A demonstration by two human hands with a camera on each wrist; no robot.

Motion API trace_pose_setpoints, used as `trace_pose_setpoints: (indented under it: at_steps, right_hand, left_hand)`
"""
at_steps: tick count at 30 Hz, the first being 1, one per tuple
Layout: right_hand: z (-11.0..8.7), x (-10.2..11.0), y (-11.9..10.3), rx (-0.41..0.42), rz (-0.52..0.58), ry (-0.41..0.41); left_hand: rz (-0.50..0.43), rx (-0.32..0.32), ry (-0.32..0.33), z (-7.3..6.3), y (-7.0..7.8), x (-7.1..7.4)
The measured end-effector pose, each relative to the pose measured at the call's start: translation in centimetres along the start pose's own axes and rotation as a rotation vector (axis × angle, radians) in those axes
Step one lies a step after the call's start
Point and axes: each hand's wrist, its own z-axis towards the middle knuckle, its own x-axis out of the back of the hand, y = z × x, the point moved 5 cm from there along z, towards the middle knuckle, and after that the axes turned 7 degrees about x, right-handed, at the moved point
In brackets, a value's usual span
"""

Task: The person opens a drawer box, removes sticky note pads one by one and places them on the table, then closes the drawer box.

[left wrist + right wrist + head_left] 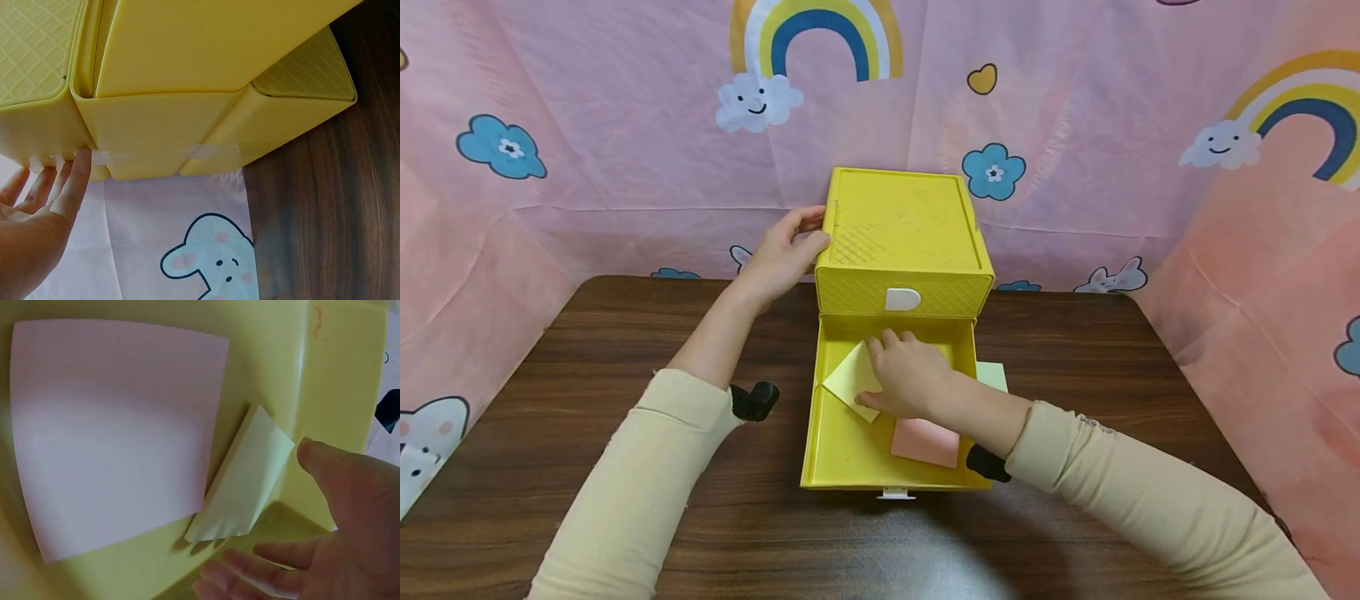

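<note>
A yellow drawer box (pixel 902 217) stands with its lower drawer (pixel 842 454) pulled out toward me. My left hand (pixel 782 254) rests against the box's left side, fingertips on its wall in the left wrist view. Inside the drawer, a pale yellow sticky-note pad (pixel 852 377) lies turned diagonally at the left. Over its right part reaches my right hand (pixel 913 379), fingers spread. In the right wrist view the thumb is right at one corner of the pad (pixel 247 481) and the fingers are near its lower edge. Nearer the drawer front lies a pink sticky-note pad (pixel 927 442).
A pale green paper (pixel 992 376) shows on the dark wooden table (pixel 737 517), just right of the drawer. The upper drawer with its white handle (pixel 902 299) is closed. A pink patterned cloth (pixel 662 167) hangs behind and at both sides.
</note>
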Motion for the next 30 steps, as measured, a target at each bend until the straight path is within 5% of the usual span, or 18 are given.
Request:
trace_pose_setpoints:
  at_steps: [17, 30]
  right_hand:
    - [0.4, -1.0, -0.6, -0.121, -0.048, -0.064]
    - [0.7, -1.6, -1.1, -0.124, -0.091, -0.038]
  left_hand:
    - [-0.002, 0.008, 0.01, 0.1, 0.0, 0.0]
    - [-0.003, 0.003, 0.008, 0.1, 0.0, 0.0]
